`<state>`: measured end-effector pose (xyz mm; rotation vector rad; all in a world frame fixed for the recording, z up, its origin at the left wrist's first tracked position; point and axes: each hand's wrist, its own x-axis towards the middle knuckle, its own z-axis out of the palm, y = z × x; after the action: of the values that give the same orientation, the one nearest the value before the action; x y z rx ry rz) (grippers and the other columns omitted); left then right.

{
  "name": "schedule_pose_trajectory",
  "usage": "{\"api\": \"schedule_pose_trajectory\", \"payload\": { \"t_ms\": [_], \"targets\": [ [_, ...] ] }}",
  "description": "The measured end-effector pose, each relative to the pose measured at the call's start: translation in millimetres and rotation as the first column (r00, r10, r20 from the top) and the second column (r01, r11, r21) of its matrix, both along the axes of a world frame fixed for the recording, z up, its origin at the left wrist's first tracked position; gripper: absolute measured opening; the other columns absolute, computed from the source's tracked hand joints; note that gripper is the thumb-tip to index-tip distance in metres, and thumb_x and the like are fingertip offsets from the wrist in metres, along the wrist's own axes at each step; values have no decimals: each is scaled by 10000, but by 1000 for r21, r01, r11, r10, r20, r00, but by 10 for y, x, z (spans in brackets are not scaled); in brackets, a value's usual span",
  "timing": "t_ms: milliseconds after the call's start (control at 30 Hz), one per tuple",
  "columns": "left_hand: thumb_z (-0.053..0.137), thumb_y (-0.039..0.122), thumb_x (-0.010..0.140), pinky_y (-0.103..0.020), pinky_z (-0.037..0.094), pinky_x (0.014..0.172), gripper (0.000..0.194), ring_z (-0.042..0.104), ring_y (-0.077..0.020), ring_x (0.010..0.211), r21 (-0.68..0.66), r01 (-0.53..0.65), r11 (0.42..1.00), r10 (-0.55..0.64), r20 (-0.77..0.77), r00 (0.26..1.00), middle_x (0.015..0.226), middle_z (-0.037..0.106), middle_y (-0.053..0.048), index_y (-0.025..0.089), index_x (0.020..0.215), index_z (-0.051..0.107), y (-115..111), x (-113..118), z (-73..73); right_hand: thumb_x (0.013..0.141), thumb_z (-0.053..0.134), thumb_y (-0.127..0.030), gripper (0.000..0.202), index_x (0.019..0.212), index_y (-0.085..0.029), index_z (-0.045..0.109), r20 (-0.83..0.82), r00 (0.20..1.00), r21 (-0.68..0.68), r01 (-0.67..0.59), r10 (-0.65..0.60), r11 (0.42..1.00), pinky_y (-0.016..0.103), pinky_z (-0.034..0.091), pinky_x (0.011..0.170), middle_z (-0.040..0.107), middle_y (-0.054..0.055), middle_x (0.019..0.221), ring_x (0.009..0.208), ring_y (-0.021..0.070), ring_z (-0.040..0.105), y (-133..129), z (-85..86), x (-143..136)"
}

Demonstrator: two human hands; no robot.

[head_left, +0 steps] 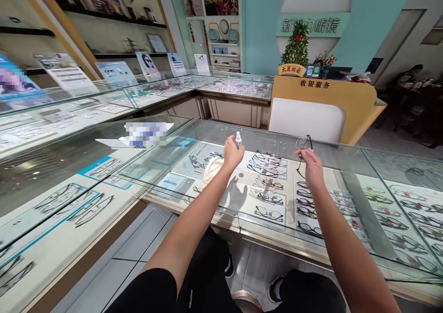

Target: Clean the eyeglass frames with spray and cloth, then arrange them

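Observation:
Above the glass counter, my left hand [234, 153] is closed around a small white bottle [238, 140] with a white cap, held upright. Further right, my right hand [310, 165] grips a pair of dark thin-framed glasses [304, 143] by the frame, one temple hanging down. A cream cloth [213, 169] lies on the glass just left of my left wrist. Rows of eyeglasses [268, 213] show through the glass top beneath both hands.
The glass display counter [228, 217] runs across in front of me. A white and blue leaflet stand [138, 140] rests at its left. Behind are a wooden cashier desk [358, 103], a potted plant [295, 47] and wall shelves. A person [410, 75] sits at the far right.

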<state>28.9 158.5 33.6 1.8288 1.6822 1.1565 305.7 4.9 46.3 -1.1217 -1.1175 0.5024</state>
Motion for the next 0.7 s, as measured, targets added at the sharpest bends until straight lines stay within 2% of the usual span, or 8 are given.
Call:
{"api": "schedule_pose_trajectory", "payload": {
  "t_ms": [100,167,233,333,433,600,700],
  "targets": [
    [612,257,921,-513,389,1190,510,520,-347,1439,119,16,993,2,-149,989,1482,585,-171,218,1422,527,-279,-318,84,947,633,-496,291,883,-256,783,-17,1000,6,-4,4,1000,387,421,980,711,41,1030,1027,239,570,6,-23,20],
    [584,239,923,-507,415,1158,439,556,-344,1393,106,13,994,16,-269,963,1431,613,-153,241,1362,582,-397,-635,105,947,635,-495,289,882,-255,782,-20,1000,12,-16,16,1000,389,418,984,715,42,1036,1036,239,574,10,-33,24],
    [621,276,909,-489,440,1121,460,580,-353,1364,-12,-46,999,39,-353,935,1425,614,-164,236,1366,586,-462,-958,86,942,644,-498,289,875,-254,782,-13,1000,12,-19,20,1000,395,418,994,717,43,1031,1048,244,581,15,-39,22],
    [726,387,855,-444,489,1004,523,651,-371,1235,-225,-84,971,-15,-409,912,1286,692,-168,198,1329,611,-507,-1302,6,937,647,-510,297,876,-255,787,5,1000,11,-14,14,1000,409,428,1009,722,48,1018,1061,256,594,24,-44,10],
    [766,380,808,-376,493,877,454,698,-334,1076,-282,-56,958,-64,-398,915,1106,742,-109,211,1215,660,-547,-1418,-71,933,644,-514,300,873,-259,789,17,1000,17,-24,24,1000,416,431,1015,725,48,1010,1055,258,596,20,-43,-14],
    [704,258,789,-332,455,775,136,674,-270,881,-308,15,951,-128,-352,927,912,726,-55,225,905,641,-634,-1400,-103,936,624,-506,309,846,-261,789,41,998,-17,-42,43,999,420,419,1022,710,47,1012,1070,261,590,-13,-18,-59],
    [681,246,789,-322,465,745,142,657,-243,833,-317,85,945,-183,-293,939,891,716,-44,225,917,620,-685,-1409,-98,935,619,-511,313,849,-264,790,42,998,-29,-44,45,999,422,421,1018,703,47,1008,1056,262,586,-20,-11,-66]
  ]
}}
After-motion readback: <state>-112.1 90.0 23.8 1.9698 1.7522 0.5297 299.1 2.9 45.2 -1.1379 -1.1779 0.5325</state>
